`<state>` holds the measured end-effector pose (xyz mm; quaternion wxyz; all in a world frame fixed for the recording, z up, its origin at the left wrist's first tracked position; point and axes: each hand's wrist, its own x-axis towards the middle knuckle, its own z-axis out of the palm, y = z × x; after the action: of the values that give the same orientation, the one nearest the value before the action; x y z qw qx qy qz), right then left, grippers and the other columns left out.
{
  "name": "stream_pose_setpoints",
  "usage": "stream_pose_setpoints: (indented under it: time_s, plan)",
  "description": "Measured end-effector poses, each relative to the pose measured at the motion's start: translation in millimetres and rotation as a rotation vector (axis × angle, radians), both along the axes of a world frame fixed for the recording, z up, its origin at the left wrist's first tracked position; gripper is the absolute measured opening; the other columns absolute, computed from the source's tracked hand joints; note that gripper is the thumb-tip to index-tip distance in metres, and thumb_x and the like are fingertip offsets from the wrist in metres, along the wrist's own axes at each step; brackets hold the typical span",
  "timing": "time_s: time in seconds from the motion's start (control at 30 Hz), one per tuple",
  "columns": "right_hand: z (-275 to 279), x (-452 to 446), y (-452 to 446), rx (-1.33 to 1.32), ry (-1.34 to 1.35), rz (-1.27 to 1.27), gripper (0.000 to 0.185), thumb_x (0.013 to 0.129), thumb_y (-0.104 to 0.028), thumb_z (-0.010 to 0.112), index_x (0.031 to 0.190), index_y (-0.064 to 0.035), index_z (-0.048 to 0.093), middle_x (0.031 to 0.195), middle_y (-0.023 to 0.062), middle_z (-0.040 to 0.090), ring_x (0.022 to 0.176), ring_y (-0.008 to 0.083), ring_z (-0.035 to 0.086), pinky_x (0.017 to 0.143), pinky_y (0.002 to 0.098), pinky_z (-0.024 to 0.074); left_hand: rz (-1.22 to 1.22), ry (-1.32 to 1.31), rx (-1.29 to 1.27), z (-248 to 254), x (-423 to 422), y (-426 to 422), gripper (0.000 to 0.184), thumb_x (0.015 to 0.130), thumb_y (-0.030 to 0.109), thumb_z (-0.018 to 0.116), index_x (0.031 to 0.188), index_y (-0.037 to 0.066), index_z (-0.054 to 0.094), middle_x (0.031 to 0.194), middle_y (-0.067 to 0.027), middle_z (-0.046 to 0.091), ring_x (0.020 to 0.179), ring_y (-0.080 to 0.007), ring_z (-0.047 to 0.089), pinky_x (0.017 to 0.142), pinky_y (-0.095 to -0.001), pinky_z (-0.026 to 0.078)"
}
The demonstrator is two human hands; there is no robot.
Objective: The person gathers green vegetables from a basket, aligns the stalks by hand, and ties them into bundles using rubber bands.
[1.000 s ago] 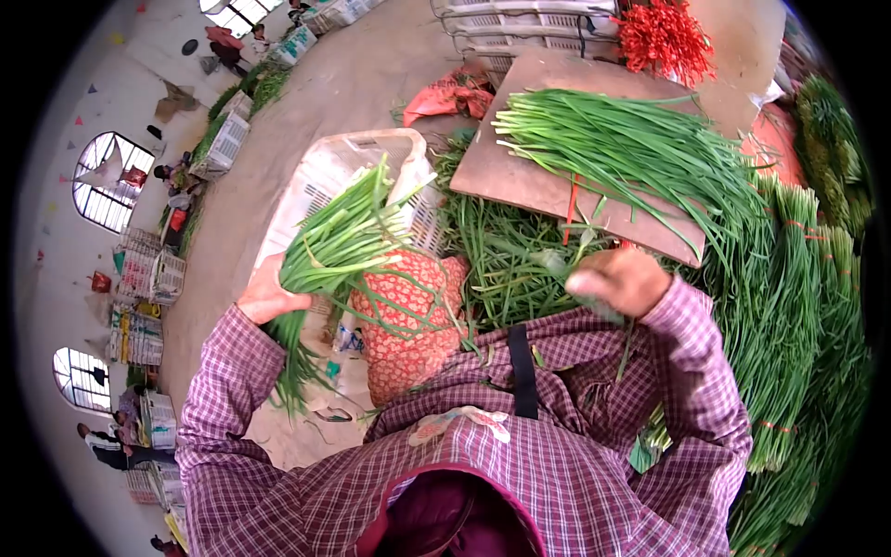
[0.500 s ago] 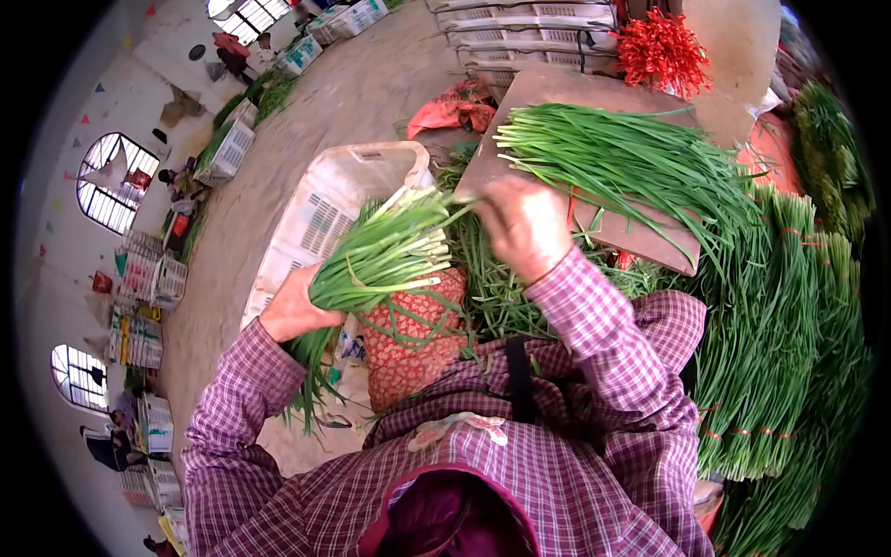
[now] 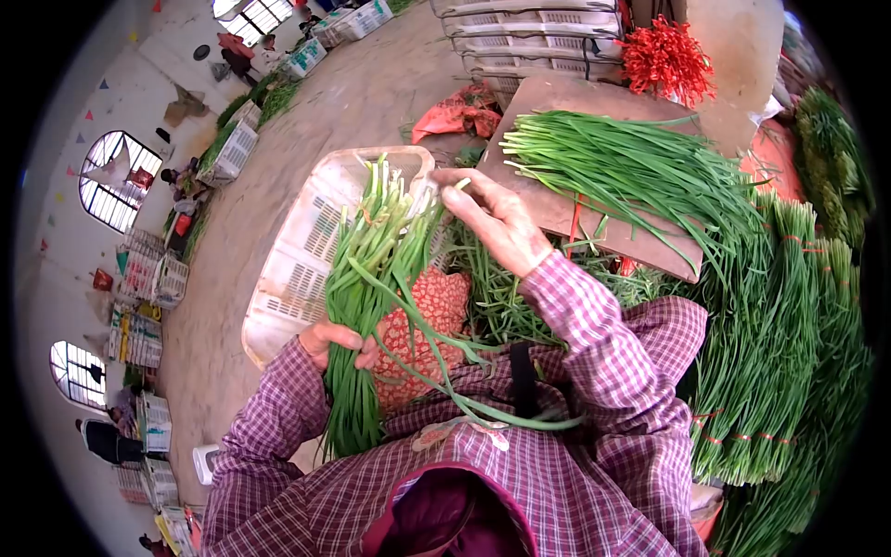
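My left hand (image 3: 339, 345) is wrapped round a bunch of garlic chives (image 3: 367, 265), its pale stem ends pointing away from me and its green leaves hanging toward my lap. A few long leaves stray from the bunch and curve to the right across my lap. Beside the stem ends, my right hand (image 3: 497, 218) has thumb and fingertips together on what looks like a pale chive stalk (image 3: 462, 184). Under the bunch lie a white plastic crate (image 3: 288, 265) and a red flowered cloth (image 3: 436, 306).
On the right, a brown board (image 3: 673, 255) bears loose chives (image 3: 622, 167). Tied chive bundles (image 3: 756, 353) stand beside me. Loose leaves (image 3: 506, 297) litter the space below the board. Behind are red ties (image 3: 666, 60) and stacked crates (image 3: 534, 42). People and more crates line the far wall.
The chive bunch has swung from lying toward the right to pointing away from me. My left hand has moved right and lower; my right hand has shifted slightly left.
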<state>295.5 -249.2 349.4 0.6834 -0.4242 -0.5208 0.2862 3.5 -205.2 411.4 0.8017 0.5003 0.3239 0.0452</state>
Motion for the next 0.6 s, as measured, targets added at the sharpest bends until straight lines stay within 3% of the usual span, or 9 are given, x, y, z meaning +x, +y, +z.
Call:
stream_pose_setpoints:
  time_s: [0.13,0.2,0.27,0.37,0.43,0.47,0.53,0.57,0.6]
  plan:
    - [27,-4,-4,0.089,0.246,0.015,0.027,0.094,-0.027,0.054,0.105,-0.0036,0.063,0.088,0.0022,0.064,0.085,0.0099,0.057,0.079,0.0264,0.0461,-0.081,-0.135,-0.101,-25,-6,2,0.054,0.064,0.014,0.068,0.113,-0.004,0.052,0.075,-0.0120,0.057,0.054,-0.0223,0.057,0.057,-0.0376,0.047]
    - [27,14,-4,0.157,0.397,-0.084,0.024,0.096,-0.028,0.051,0.090,-0.0076,0.063,0.082,-0.0003,0.062,0.074,0.0062,0.053,0.067,0.0224,0.0433,-0.023,-0.125,-0.137,-25,-7,-5,0.051,0.064,0.016,0.069,0.108,-0.006,0.054,0.079,-0.0140,0.059,0.056,-0.0236,0.058,0.058,-0.0381,0.048]
    - [39,53,-15,0.162,0.371,-0.358,0.029,0.096,-0.036,0.048,0.094,-0.0100,0.059,0.075,-0.0001,0.058,0.064,0.0089,0.053,0.059,0.0228,0.0418,-0.073,-0.160,-0.149,-25,-6,-6,0.051,0.064,0.016,0.069,0.107,-0.007,0.054,0.081,-0.0151,0.060,0.056,-0.0241,0.059,0.057,-0.0384,0.048]
    - [45,131,-48,0.370,0.730,-0.431,0.032,0.096,-0.035,0.048,0.107,-0.0053,0.052,0.085,0.0080,0.061,0.069,0.0190,0.061,0.060,0.0266,0.0491,-0.085,-0.241,-0.172,-45,-17,7,0.058,0.066,0.015,0.067,0.115,-0.008,0.048,0.085,-0.0167,0.061,0.057,-0.0250,0.060,0.056,-0.0390,0.049]
    - [39,174,-79,0.633,0.764,-0.210,0.033,0.096,-0.033,0.050,0.113,-0.0045,0.048,0.076,-0.0016,0.051,0.055,0.0065,0.042,0.049,0.0205,0.0345,-0.031,-0.308,-0.175,-44,-16,6,0.068,0.068,0.017,0.065,0.126,-0.007,0.039,0.087,-0.0173,0.061,0.058,-0.0245,0.060,0.055,-0.0375,0.050]
    - [66,151,-89,0.443,0.700,-0.539,0.032,0.096,-0.033,0.049,0.111,-0.0050,0.049,0.073,-0.0049,0.044,0.054,0.0016,0.030,0.046,0.0202,0.0252,-0.025,-0.310,-0.173,-48,-16,5,0.068,0.068,0.017,0.065,0.126,-0.007,0.039,0.087,-0.0173,0.061,0.058,-0.0245,0.060,0.055,-0.0375,0.050]
    - [69,129,-96,0.214,0.337,-0.536,0.025,0.095,-0.025,0.053,0.110,-0.0057,0.051,0.072,-0.0052,0.045,0.056,0.0046,0.038,0.050,0.0205,0.0353,0.030,-0.379,-0.193,-56,-15,8,0.075,0.070,0.019,0.064,0.132,-0.007,0.031,0.087,-0.0164,0.060,0.057,-0.0241,0.060,0.054,-0.0363,0.051]
    - [47,123,-77,0.256,0.480,-0.360,0.021,0.093,-0.021,0.056,0.107,-0.0057,0.054,0.074,-0.0047,0.048,0.059,0.0068,0.043,0.056,0.0222,0.0404,0.007,-0.417,-0.194,-60,-13,9,0.074,0.071,0.020,0.063,0.132,-0.007,0.031,0.088,-0.0167,0.060,0.058,-0.0245,0.060,0.054,-0.0359,0.051]
    - [47,87,-68,0.182,0.249,-0.350,0.016,0.090,-0.015,0.058,0.103,-0.0054,0.057,0.076,-0.0034,0.052,0.065,0.0100,0.049,0.063,0.0246,0.0447,0.004,-0.414,-0.199,-57,-9,8,0.074,0.071,0.020,0.063,0.132,-0.007,0.031,0.088,-0.0167,0.060,0.058,-0.0245,0.060,0.054,-0.0359,0.051]
